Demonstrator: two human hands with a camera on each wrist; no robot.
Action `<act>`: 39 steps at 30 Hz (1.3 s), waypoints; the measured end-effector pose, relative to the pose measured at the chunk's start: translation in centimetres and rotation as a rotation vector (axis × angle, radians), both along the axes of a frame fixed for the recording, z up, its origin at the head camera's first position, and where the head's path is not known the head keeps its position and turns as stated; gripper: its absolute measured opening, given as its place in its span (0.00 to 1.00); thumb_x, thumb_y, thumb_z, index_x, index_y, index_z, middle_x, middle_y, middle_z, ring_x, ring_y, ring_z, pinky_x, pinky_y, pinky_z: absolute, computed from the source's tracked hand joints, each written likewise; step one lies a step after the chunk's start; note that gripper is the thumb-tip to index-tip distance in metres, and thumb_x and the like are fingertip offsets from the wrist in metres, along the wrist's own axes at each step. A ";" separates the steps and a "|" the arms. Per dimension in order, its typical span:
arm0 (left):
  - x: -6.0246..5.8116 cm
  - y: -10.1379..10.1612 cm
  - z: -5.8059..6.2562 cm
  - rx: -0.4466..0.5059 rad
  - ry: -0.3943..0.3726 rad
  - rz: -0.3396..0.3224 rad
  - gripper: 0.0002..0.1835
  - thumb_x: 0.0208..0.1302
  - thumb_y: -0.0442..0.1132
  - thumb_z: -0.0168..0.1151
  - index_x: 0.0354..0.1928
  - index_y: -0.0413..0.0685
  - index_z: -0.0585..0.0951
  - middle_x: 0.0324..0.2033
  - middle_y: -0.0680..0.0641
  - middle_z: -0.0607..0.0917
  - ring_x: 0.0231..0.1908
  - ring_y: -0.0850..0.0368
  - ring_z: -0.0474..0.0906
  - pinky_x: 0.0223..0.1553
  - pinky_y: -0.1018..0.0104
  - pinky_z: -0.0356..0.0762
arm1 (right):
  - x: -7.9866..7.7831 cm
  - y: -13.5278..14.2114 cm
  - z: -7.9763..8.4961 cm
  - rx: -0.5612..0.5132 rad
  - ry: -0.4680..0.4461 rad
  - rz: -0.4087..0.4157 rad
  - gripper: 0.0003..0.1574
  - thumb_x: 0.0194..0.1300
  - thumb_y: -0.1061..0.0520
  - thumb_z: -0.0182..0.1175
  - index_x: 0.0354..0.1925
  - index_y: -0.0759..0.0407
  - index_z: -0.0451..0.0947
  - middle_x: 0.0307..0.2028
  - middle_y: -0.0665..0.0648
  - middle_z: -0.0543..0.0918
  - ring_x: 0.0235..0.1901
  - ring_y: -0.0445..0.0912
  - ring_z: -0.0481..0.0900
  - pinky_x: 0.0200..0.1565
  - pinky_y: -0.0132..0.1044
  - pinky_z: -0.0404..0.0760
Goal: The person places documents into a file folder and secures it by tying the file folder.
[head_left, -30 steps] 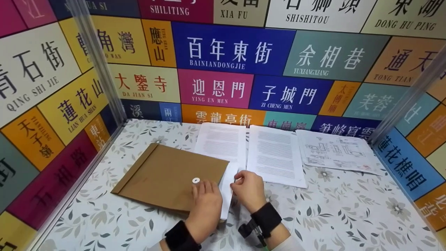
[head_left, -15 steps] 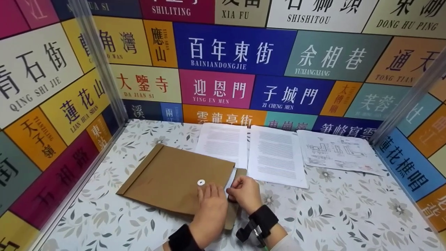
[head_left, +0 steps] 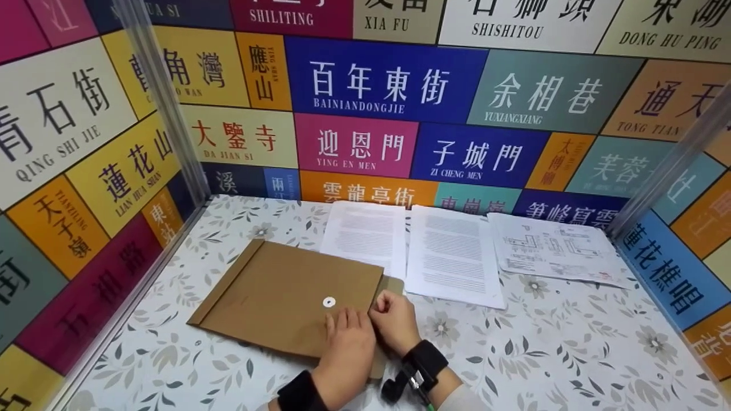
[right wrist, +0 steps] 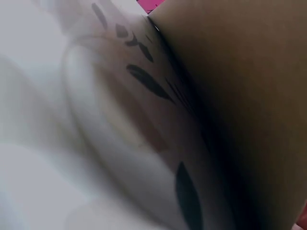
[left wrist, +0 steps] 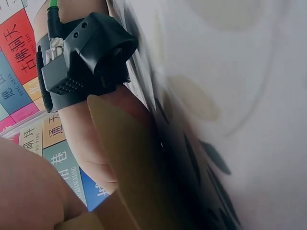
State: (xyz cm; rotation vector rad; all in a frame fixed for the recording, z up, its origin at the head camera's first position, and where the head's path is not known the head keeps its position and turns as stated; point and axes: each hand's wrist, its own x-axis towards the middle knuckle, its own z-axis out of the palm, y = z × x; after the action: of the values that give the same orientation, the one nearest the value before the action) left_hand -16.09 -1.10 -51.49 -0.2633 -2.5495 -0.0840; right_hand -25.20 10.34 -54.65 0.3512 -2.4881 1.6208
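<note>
A brown document envelope (head_left: 291, 297) lies slanted on the table, its white button near the mouth. My left hand (head_left: 349, 342) grips it at the mouth end, fingers on the front panel below the button and thumb hidden. At the mouth's right, my right hand (head_left: 397, 319) is curled against the edge, over the flap (head_left: 394, 285); its fingertips are hidden, so I cannot tell what they hold. In the left wrist view, the raised flap (left wrist: 134, 163) crosses in front of the right hand. The right wrist view shows brown envelope board (right wrist: 249, 96) close up.
Two stacks of printed pages, one left (head_left: 365, 231) and one right (head_left: 454, 257), lie behind the envelope. Farther right is a sheet with line drawings (head_left: 559, 248). Sign-covered panels (head_left: 388, 85) enclose the table (head_left: 571, 348), which has a leaf-patterned cover.
White paper sticking out of the envelope's mouth has slid inside and out of sight, leaving the brown flap visible. The right hand has moved slightly down; the left stays on the front panel.
</note>
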 end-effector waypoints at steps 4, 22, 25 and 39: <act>0.3 -0.1 0.0 -0.009 -0.041 -0.008 0.12 0.65 0.27 0.57 0.48 0.32 0.82 0.45 0.34 0.85 0.49 0.37 0.82 0.53 0.37 0.78 | -0.1 0.2 0.3 -0.045 -0.056 0.051 0.19 0.52 0.75 0.63 0.22 0.59 0.66 0.18 0.46 0.74 0.21 0.39 0.75 0.25 0.28 0.73; 0.5 -0.8 1.3 0.055 -0.534 -0.028 0.34 0.59 0.53 0.72 0.62 0.40 0.79 0.50 0.33 0.77 0.51 0.33 0.72 0.37 0.30 0.76 | -2.7 5.5 2.8 -0.358 -0.358 -0.085 0.15 0.55 0.77 0.63 0.28 0.63 0.69 0.22 0.58 0.84 0.19 0.44 0.83 0.24 0.31 0.83; 0.6 -0.8 1.5 0.058 -0.583 -0.019 0.32 0.59 0.59 0.72 0.55 0.40 0.80 0.41 0.34 0.77 0.43 0.36 0.74 0.26 0.40 0.77 | -2.7 5.4 2.8 -0.360 -0.364 -0.090 0.13 0.55 0.77 0.62 0.29 0.65 0.71 0.22 0.58 0.84 0.19 0.43 0.82 0.23 0.31 0.83; 1.4 -0.7 2.0 -0.261 -0.557 -0.107 0.34 0.63 0.67 0.64 0.43 0.38 0.84 0.31 0.41 0.83 0.34 0.50 0.82 0.32 0.55 0.82 | -2.2 4.3 1.9 -0.266 -0.369 -0.051 0.08 0.55 0.74 0.65 0.33 0.67 0.77 0.22 0.56 0.82 0.19 0.42 0.82 0.24 0.31 0.83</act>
State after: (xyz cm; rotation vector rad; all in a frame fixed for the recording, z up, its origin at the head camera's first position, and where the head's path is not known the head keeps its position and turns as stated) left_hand -14.67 -1.80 -49.47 -0.5415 -3.0997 0.1592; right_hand -27.42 14.60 -52.76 -0.0503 -2.4446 2.1254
